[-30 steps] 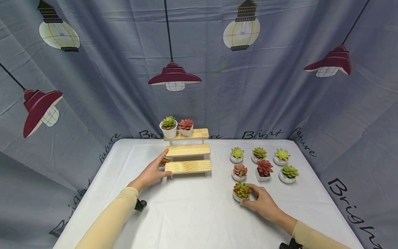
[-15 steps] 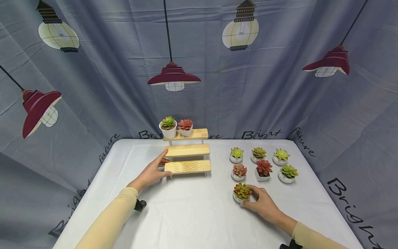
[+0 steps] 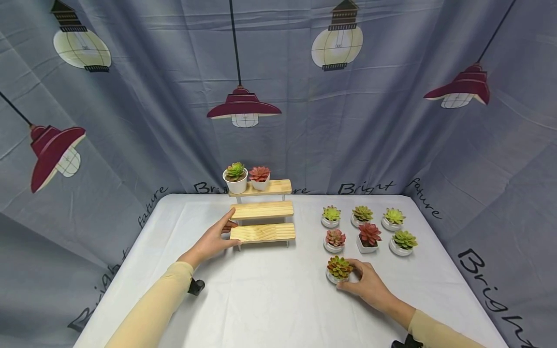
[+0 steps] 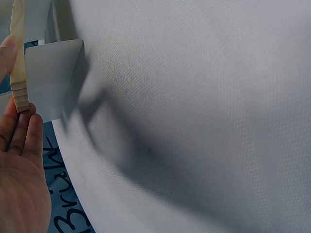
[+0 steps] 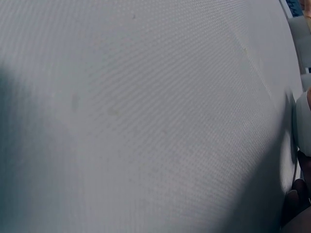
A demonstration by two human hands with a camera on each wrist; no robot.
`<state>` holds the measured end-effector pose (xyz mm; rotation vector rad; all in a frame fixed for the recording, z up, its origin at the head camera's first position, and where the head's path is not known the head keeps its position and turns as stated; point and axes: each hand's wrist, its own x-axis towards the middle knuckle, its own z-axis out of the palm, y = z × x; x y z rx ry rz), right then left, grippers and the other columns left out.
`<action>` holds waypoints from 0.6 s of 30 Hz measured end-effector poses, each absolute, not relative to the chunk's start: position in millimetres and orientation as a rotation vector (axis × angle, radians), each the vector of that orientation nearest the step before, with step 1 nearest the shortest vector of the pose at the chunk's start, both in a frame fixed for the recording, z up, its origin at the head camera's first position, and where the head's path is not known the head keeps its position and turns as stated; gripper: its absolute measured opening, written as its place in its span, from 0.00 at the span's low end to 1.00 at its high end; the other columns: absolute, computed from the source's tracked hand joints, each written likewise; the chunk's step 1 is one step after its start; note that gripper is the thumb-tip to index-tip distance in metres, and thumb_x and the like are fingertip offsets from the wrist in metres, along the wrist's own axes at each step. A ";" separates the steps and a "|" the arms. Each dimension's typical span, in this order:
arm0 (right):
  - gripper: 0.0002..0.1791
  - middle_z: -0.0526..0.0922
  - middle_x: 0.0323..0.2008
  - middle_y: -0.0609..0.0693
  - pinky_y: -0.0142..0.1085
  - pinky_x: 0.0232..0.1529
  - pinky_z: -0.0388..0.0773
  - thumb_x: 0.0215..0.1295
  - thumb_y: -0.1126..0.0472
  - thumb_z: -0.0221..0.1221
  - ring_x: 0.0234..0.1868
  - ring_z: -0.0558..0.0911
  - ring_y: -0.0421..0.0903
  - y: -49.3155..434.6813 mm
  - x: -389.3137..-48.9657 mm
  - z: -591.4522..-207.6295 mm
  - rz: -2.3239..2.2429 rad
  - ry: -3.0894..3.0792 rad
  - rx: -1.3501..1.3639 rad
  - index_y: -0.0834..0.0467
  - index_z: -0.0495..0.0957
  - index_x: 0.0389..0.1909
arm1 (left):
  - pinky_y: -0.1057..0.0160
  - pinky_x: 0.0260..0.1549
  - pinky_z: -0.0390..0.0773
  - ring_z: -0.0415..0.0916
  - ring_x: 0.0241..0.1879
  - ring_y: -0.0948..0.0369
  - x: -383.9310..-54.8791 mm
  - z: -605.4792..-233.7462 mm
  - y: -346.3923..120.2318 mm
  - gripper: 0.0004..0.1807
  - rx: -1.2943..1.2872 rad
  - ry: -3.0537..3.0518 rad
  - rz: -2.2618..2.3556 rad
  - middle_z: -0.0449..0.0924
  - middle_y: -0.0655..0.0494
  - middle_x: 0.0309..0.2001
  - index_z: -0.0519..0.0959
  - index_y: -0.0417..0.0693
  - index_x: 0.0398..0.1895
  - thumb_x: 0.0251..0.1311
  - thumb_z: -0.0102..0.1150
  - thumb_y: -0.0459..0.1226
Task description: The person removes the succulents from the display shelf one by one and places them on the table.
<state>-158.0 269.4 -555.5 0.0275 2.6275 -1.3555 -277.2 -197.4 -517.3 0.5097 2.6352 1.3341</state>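
- Beyond the white tabletop [image 3: 270, 299] hangs a grey-blue curtain [image 3: 278, 150] printed with lamps and lettering.
- Left of centre, toward the far edge, is a three-tier wooden stand [image 3: 263, 233], its highest board farthest back.
- The left hand [image 3: 212, 241] grips the stand's left end, partly closed, thumb at the lowest board's near corner, one finger reaching the middle board.
- On the right, six potted succulents form two rows just beyond the right hand [image 3: 370, 287].
- The right hand pinches a round white pot [image 3: 332, 277] between thumb and fingers, nearest of all the pots, just in front of the near row's left end.
- That pot holds a red-tipped green succulent [image 3: 339, 266].
- On the highest board, the left pot [image 3: 236, 185] holds a green rosette [image 3: 236, 172], the right one a red rosette [image 3: 260, 174].
- Far row: three green succulents [image 3: 362, 213] in white pots.
- Near row, left to right: a pinkish succulent [image 3: 335, 237], a red succulent [image 3: 370, 234] in a square pot, a green succulent [image 3: 405, 239].
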 end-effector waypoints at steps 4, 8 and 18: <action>0.44 0.71 0.61 0.61 0.62 0.68 0.61 0.51 0.46 0.79 0.66 0.67 0.59 269.8 -158.1 -556.6 -1.358 2.618 0.038 0.58 0.74 0.67 | 0.43 0.67 0.66 0.71 0.65 0.48 -277.0 -516.7 -197.3 0.61 0.521 2.634 1.341 0.74 0.48 0.63 0.44 0.62 0.85 0.56 0.78 0.45; 0.44 0.70 0.61 0.61 0.62 0.68 0.60 0.51 0.46 0.79 0.66 0.67 0.59 270.0 -158.4 -558.2 -1.345 2.620 0.045 0.58 0.74 0.67 | 0.43 0.67 0.65 0.71 0.65 0.48 -276.3 -516.4 -197.5 0.60 0.528 2.635 1.343 0.74 0.47 0.64 0.44 0.61 0.85 0.57 0.77 0.45; 0.52 0.69 0.65 0.60 0.62 0.69 0.60 0.50 0.45 0.79 0.68 0.64 0.59 277.8 -158.7 -554.9 -1.271 2.611 -0.036 0.55 0.67 0.74 | 0.43 0.67 0.66 0.70 0.66 0.50 -276.4 -516.1 -196.9 0.60 0.505 2.639 1.321 0.74 0.47 0.65 0.43 0.65 0.85 0.58 0.77 0.44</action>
